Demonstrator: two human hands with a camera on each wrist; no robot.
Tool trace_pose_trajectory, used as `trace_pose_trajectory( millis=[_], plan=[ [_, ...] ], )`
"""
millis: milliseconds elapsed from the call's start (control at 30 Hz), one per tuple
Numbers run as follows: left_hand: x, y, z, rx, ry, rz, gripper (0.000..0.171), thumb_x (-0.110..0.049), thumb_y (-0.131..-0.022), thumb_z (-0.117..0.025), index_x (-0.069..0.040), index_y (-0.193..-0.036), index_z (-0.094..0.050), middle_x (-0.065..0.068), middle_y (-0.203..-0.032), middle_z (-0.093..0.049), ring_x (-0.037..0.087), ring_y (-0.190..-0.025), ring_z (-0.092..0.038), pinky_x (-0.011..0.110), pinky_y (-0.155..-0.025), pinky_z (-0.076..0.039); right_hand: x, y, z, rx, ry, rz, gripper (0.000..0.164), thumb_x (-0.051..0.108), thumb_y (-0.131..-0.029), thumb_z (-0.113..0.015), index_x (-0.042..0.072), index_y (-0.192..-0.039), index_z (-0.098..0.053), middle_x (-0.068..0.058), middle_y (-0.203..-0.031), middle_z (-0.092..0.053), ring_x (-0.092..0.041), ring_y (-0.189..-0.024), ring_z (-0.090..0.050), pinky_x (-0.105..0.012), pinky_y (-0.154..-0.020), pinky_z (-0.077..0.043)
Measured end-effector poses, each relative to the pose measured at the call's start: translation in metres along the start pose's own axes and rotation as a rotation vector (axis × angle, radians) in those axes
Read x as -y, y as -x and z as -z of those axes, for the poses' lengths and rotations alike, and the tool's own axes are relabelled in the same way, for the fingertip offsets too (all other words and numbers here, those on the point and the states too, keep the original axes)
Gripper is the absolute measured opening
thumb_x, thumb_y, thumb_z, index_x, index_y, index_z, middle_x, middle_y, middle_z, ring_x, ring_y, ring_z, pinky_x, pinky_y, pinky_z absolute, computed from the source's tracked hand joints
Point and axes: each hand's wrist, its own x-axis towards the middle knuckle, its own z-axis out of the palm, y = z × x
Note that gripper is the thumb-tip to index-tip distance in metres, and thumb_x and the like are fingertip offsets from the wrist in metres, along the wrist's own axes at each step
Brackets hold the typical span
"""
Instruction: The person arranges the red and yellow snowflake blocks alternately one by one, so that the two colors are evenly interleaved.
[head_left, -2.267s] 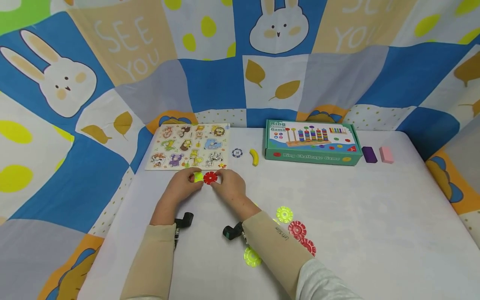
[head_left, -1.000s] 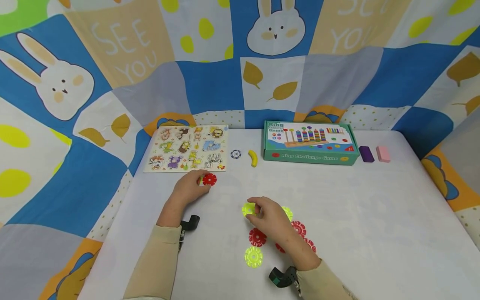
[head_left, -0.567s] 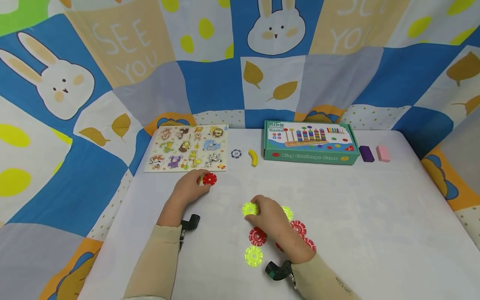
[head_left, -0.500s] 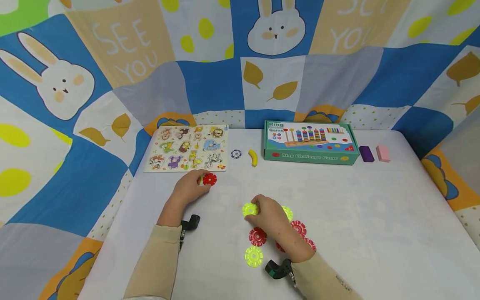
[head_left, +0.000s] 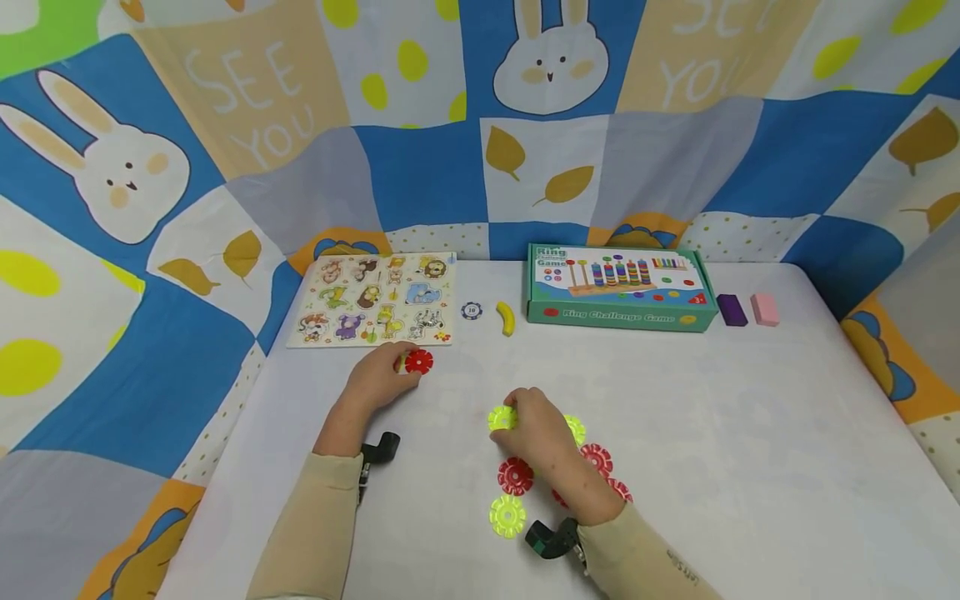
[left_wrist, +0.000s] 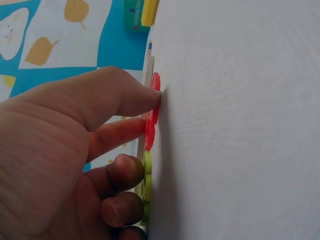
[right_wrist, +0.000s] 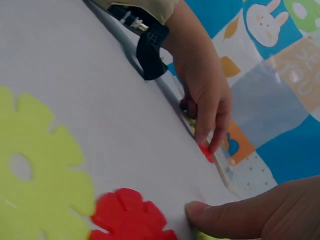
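The left hand [head_left: 372, 379] pinches a red disc [head_left: 420, 362] on the surface [head_left: 690, 442], just in front of the puzzle board [head_left: 341, 310], a half-hidden yellow disc [left_wrist: 147, 175] beside it; the right hand [head_left: 542, 427] pinches another yellow disc [head_left: 500, 418], near a second red disc [head_left: 515, 477]

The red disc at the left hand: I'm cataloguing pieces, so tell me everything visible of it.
The red disc is thin and flower-like, with notches round its rim and a small central hole; it looks like plastic. It appears to lie about flat on the white table, just in front of the animal board. The fingers of the left hand grip it, and part of a yellow-green piece shows beside it, towards the palm; whether the two interlock is hidden.
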Motion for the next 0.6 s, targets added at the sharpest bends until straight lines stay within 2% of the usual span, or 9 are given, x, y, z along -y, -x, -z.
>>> trace_pose_trajectory(
  millis=[133,267,333,433,533,600],
  plan=[
    [0.001,0.001,-0.003,0.003,0.006,0.003,0.052,-0.033,-0.082,-0.069,-0.019,-0.130,-0.055,0.007,-0.132,-0.052,0.028,-0.119,-0.047,0.049,-0.099,-0.035,-0.001,-0.001,0.004,0.026,0.027,-0.006,0.042,0.031,-0.070,-0.082,0.009,-0.099,-0.061,-0.001,-0.083,-0.051,-0.017,-0.071,-0.049,-0.030,-0.062,-0.045],
    [0.001,0.002,-0.004,0.012,0.002,0.008,0.053,-0.033,-0.082,-0.069,-0.019,-0.131,-0.055,0.006,-0.132,-0.052,0.028,-0.120,-0.047,0.049,-0.099,-0.036,-0.002,0.001,0.007,0.031,0.014,0.044,0.033,0.026,-0.076,-0.078,0.013,-0.103,-0.063,0.002,-0.081,-0.057,-0.016,-0.071,-0.050,-0.029,-0.063,-0.046],
    [0.001,0.003,-0.004,0.007,-0.002,0.007,0.052,-0.033,-0.082,-0.069,-0.019,-0.131,-0.055,0.006,-0.132,-0.052,0.028,-0.119,-0.047,0.049,-0.099,-0.036,-0.001,0.002,0.011,0.029,-0.035,0.092,0.032,0.023,-0.080,-0.075,0.017,-0.109,-0.062,0.004,-0.082,-0.059,-0.014,-0.070,-0.052,-0.027,-0.062,-0.047],
    [0.000,0.003,-0.002,-0.002,-0.007,0.001,0.052,-0.032,-0.082,-0.069,-0.018,-0.130,-0.055,0.007,-0.132,-0.052,0.028,-0.119,-0.048,0.049,-0.099,-0.036,0.003,0.003,0.019,0.047,-0.166,0.154,0.035,0.019,-0.086,-0.069,0.020,-0.119,-0.061,0.004,-0.087,-0.061,-0.013,-0.069,-0.059,-0.027,-0.059,-0.049],
    [-0.001,0.002,0.001,-0.002,-0.012,0.000,0.052,-0.032,-0.082,-0.069,-0.018,-0.130,-0.055,0.007,-0.131,-0.053,0.028,-0.118,-0.048,0.048,-0.099,-0.036,0.010,0.000,0.029,0.076,-0.276,0.180,0.040,0.018,-0.087,-0.067,0.023,-0.126,-0.060,0.004,-0.094,-0.062,-0.012,-0.071,-0.064,-0.027,-0.062,-0.051],
    [-0.002,0.002,0.001,0.004,-0.018,0.001,0.052,-0.032,-0.082,-0.068,-0.018,-0.131,-0.055,0.007,-0.131,-0.052,0.028,-0.119,-0.048,0.048,-0.099,-0.036,0.016,-0.004,0.034,0.082,-0.309,0.174,0.042,0.019,-0.086,-0.069,0.024,-0.127,-0.060,0.004,-0.096,-0.061,-0.011,-0.074,-0.064,-0.026,-0.064,-0.052]
  ],
)
